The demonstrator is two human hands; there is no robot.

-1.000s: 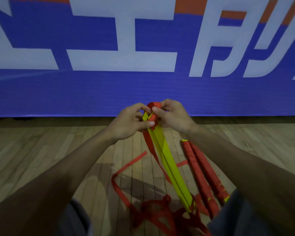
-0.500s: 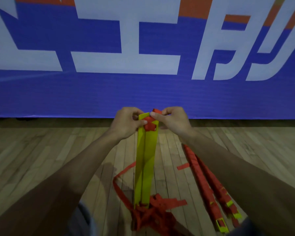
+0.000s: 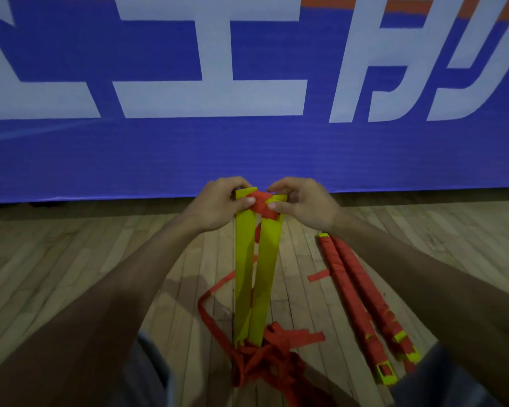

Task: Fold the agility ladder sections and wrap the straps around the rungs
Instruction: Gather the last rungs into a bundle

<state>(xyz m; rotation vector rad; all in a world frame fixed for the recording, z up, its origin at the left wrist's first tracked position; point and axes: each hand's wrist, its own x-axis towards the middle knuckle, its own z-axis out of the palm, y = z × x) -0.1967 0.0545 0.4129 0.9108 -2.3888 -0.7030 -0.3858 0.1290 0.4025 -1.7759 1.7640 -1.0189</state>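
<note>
Left hand and right hand are holding two yellow rungs by their tops above the wooden floor, thumbs and forefingers pinching the red strap crossing both. The rungs are splaying below and the loose strap tail is tangling at their feet. Risk: the turn slipping off the ends if either pinch eases, or the tail snagging.

An indoor sports hall: wooden strip floor and a blue banner (large white lettering).
</note>
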